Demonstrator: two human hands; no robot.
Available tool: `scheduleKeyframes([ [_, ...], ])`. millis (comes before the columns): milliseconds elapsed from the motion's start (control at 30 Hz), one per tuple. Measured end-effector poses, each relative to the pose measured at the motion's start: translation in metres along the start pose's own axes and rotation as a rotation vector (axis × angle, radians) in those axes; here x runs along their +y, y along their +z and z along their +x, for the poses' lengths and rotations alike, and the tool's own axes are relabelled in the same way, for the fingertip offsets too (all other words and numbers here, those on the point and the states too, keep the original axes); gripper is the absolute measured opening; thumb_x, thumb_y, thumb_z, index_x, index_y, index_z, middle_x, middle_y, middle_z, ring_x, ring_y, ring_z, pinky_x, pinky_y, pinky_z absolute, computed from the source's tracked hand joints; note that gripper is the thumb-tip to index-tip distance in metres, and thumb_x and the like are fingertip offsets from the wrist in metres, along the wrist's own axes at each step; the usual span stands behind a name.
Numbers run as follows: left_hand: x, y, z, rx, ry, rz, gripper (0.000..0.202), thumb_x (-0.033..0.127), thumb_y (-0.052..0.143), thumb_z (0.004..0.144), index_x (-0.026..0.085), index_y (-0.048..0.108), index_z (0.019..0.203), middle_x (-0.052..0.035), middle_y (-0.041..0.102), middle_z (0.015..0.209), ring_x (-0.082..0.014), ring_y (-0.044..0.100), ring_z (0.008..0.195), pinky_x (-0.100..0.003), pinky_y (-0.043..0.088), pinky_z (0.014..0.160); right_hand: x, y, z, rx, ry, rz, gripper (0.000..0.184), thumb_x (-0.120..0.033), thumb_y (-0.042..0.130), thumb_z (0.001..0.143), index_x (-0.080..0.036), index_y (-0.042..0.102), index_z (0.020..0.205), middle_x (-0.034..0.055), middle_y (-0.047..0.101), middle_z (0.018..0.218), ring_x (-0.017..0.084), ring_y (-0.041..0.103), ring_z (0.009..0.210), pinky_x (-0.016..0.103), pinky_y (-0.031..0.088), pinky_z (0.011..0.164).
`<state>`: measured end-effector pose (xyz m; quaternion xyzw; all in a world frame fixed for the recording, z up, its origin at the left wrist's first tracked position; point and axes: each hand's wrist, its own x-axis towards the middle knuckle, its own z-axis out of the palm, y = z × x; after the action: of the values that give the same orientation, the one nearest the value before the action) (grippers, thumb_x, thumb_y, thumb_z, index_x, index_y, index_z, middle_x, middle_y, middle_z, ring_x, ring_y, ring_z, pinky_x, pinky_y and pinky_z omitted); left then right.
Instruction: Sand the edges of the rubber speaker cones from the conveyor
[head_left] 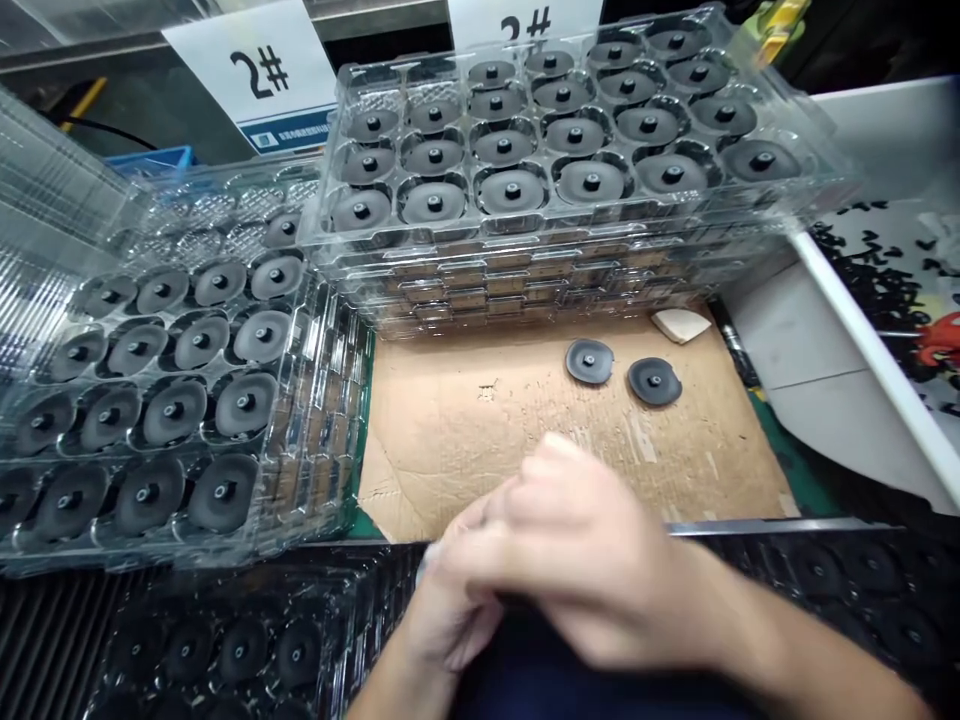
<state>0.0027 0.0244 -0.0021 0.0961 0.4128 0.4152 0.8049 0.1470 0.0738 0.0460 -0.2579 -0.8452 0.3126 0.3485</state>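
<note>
My left hand and my right hand meet low in the middle of the view, over the near edge of a brown cardboard sheet. Both are smeared by motion. The right hand lies across the left, its fingers curled; whether anything sits between them is hidden. Two loose black round discs with a centre hub lie on the cardboard beyond the hands. A small white wedge rests behind them.
A stack of clear blister trays full of black discs stands at the back. Another stack of filled trays sits at the left, more trays at the near left. A white bin of small black parts is at the right.
</note>
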Motion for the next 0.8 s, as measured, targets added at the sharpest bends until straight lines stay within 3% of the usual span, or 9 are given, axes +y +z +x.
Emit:
scheduleKeyframes([
  [133,0.001,-0.003,-0.007,-0.106,0.01,-0.13,0.059,0.039,0.086,0.046,0.027,0.07,0.101,-0.0016,0.073,0.1,-0.0226,0.069,0.091,-0.029,0.051,0.082,0.031,0.004,-0.024,0.155,0.551,0.021,0.02,-0.021,0.052,0.09,-0.019,0.067,0.102,0.0023,0.07,0.089,0.013,0.06,0.074,0.025,0.043,0.063],
  [200,0.0,-0.008,-0.009,-0.125,0.022,-0.173,0.058,0.037,0.084,0.05,0.027,0.068,0.105,-0.003,0.072,0.105,-0.0233,0.069,0.093,-0.029,0.05,0.084,0.043,0.019,-0.047,0.109,0.66,-0.009,0.022,-0.024,0.05,0.091,-0.021,0.067,0.105,0.003,0.07,0.087,0.014,0.06,0.07,0.025,0.044,0.061],
  [300,-0.005,-0.018,-0.009,-0.13,0.031,-0.195,0.06,0.036,0.085,0.05,0.026,0.067,0.106,-0.0048,0.072,0.105,-0.0225,0.069,0.092,-0.026,0.052,0.08,0.051,0.044,-0.077,-0.002,0.624,-0.019,0.022,-0.027,0.049,0.091,-0.021,0.07,0.094,0.0018,0.067,0.071,0.015,0.059,0.065,0.028,0.045,0.062],
  [367,-0.006,-0.021,-0.007,-0.122,0.024,-0.198,0.059,0.036,0.084,0.051,0.027,0.067,0.106,-0.0045,0.071,0.106,-0.0225,0.068,0.093,-0.026,0.052,0.077,0.048,0.049,-0.084,-0.013,0.63,-0.025,0.021,-0.027,0.05,0.09,-0.021,0.071,0.088,0.0011,0.065,0.066,0.016,0.059,0.063,0.029,0.045,0.061],
  [500,-0.005,-0.014,-0.005,-0.108,0.022,-0.172,0.058,0.035,0.084,0.051,0.029,0.067,0.105,-0.0028,0.07,0.108,-0.0218,0.067,0.093,-0.028,0.051,0.082,0.021,0.025,-0.057,0.187,0.674,-0.055,0.022,-0.024,0.049,0.092,-0.021,0.064,0.108,0.0037,0.068,0.089,0.015,0.062,0.074,0.026,0.046,0.062],
  [533,-0.003,-0.011,-0.005,-0.086,0.035,-0.159,0.059,0.035,0.085,0.049,0.028,0.067,0.105,-0.0024,0.07,0.108,-0.0213,0.067,0.094,-0.028,0.05,0.085,0.01,0.019,-0.046,0.264,0.623,-0.067,0.022,-0.022,0.05,0.091,-0.021,0.062,0.11,0.0043,0.068,0.095,0.016,0.062,0.079,0.027,0.046,0.064],
  [600,0.0,-0.007,-0.006,-0.028,0.05,-0.136,0.056,0.035,0.085,0.051,0.027,0.068,0.104,-0.0014,0.07,0.107,-0.0206,0.064,0.1,-0.027,0.046,0.092,-0.01,0.012,-0.027,0.292,0.399,-0.098,0.024,-0.015,0.048,0.09,-0.015,0.06,0.111,0.0062,0.069,0.093,0.017,0.061,0.079,0.029,0.046,0.069],
  [700,0.003,-0.007,-0.007,0.009,0.063,-0.118,0.044,0.029,0.083,0.057,0.028,0.07,0.1,0.0011,0.071,0.103,-0.0202,0.064,0.101,-0.029,0.044,0.096,-0.027,0.015,-0.012,0.145,0.207,-0.034,0.025,-0.01,0.043,0.089,-0.008,0.063,0.104,0.0072,0.068,0.08,0.016,0.059,0.071,0.03,0.046,0.07],
  [800,0.001,-0.008,-0.006,0.036,0.104,-0.098,0.048,0.024,0.084,0.055,0.031,0.069,0.1,0.0017,0.071,0.104,-0.0193,0.065,0.098,-0.028,0.047,0.092,-0.024,0.021,-0.008,-0.034,0.309,0.053,0.024,-0.009,0.043,0.089,-0.013,0.065,0.097,0.0045,0.068,0.082,0.015,0.059,0.073,0.028,0.045,0.068],
])
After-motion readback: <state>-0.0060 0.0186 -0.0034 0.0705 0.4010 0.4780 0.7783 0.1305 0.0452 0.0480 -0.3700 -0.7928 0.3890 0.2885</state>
